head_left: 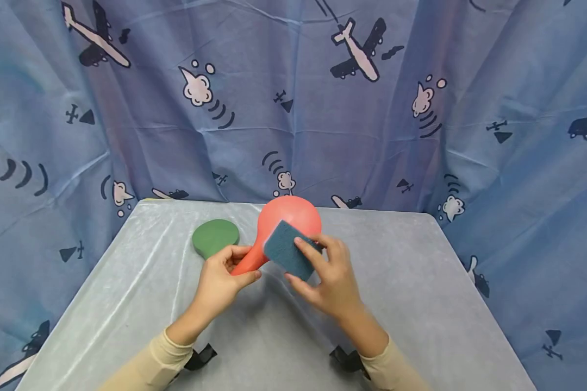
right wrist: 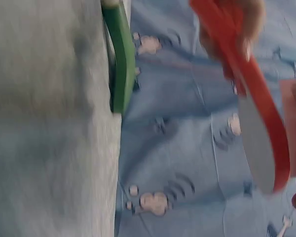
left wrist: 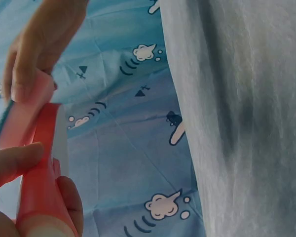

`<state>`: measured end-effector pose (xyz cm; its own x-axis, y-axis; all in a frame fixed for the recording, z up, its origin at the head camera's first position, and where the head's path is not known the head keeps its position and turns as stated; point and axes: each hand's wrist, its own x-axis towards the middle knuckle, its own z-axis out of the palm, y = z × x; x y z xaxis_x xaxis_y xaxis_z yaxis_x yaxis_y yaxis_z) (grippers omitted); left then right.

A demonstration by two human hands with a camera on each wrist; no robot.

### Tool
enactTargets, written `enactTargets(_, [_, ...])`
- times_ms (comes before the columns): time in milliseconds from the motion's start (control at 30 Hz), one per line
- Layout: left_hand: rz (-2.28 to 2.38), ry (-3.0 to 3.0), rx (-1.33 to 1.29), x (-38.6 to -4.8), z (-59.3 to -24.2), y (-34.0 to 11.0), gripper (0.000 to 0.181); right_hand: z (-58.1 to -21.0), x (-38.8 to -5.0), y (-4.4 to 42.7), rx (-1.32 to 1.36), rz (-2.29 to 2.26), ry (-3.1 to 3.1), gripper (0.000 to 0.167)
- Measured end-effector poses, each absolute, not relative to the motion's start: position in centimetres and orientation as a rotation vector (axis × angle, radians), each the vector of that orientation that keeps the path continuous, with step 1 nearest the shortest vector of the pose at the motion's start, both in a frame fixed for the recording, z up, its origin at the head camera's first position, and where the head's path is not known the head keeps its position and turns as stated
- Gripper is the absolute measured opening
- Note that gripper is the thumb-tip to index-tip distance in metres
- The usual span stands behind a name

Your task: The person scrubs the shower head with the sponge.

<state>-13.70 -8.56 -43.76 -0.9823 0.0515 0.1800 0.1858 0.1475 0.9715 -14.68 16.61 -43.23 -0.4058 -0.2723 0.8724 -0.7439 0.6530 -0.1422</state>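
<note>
My left hand [head_left: 217,283] grips the handle of a red hand mirror [head_left: 289,209], held up over the table with its rounded red back toward me. In the right wrist view the mirror's flat grey face [right wrist: 256,143] shows on the far side. My right hand [head_left: 336,278] pinches a sponge [head_left: 287,251] between thumb and fingers, its dark teal scouring side facing the head camera. Pink foam makes up the sponge's other side [left wrist: 32,111], turned to the mirror's back. A narrow gap parts sponge and mirror in the right wrist view.
A second, green hand mirror [head_left: 216,235] lies back up on the table, behind my left hand. The grey cloth-covered table [head_left: 411,293] ends at a blue curtain [head_left: 293,108] printed with planes. Black straps [head_left: 200,357] sit at both wrists.
</note>
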Motion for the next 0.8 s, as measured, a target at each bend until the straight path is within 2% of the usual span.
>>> enactTargets(200, [-2.038, -2.285, -0.182, -13.6, -43.7, -8.1, 0.047, -42.6, -15.3, 18.5, 0.567, 0.869, -1.964, 0.064])
enactTargets(467, [-2.126, -2.259, -0.192, -13.4, -43.7, -7.6, 0.041, -43.0, -14.1, 15.8, 0.872, 0.482, -1.806, 0.051])
enactTargets(700, [-2.298, -2.214, -0.180, -13.3, -43.7, -7.4, 0.038, -42.5, -14.7, 17.1, 0.638, 0.553, -1.792, 0.052])
enactTargets(800, [-2.316, -2.204, -0.189, -13.2, -43.7, -7.4, 0.037, -42.8, -14.5, 16.7, 0.680, 0.543, -1.791, 0.052])
